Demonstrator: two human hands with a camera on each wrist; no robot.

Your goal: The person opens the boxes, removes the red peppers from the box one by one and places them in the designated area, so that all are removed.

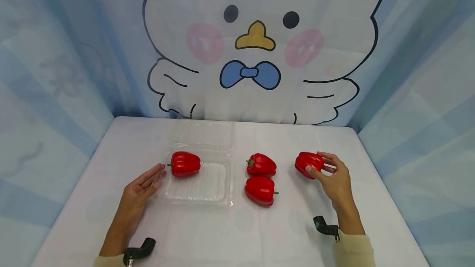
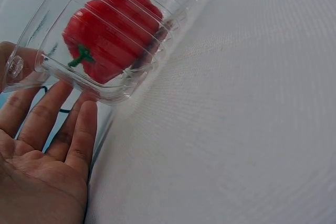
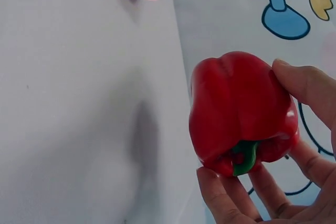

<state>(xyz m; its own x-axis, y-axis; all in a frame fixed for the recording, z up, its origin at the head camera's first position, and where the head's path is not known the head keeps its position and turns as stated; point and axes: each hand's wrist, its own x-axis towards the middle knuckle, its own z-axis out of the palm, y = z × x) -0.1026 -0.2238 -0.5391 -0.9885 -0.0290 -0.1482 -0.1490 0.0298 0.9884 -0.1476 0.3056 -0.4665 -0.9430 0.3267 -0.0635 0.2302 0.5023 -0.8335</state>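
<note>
A clear plastic clamshell box [image 1: 219, 201] lies with its lid folded back, and a red bell pepper [image 1: 185, 164] rests inside at the left, stem pointing left. My left hand [image 1: 139, 190] is at the box's left edge, fingers extended and touching the rim; the left wrist view shows the palm [image 2: 42, 182] and the pepper through the plastic. My right hand [image 1: 337, 178] grips another red bell pepper [image 1: 308, 164] between thumb and fingers, held above the table. In the right wrist view that pepper [image 3: 239, 108] shows its green stem toward the fingers.
Between the box and my right hand, two more red bell peppers [image 1: 261, 165] lie close together on the white table [image 1: 208, 238], one in front of the other. A cartoon-printed curtain [image 1: 256, 102] stands behind the table, with blue-white curtains at both sides.
</note>
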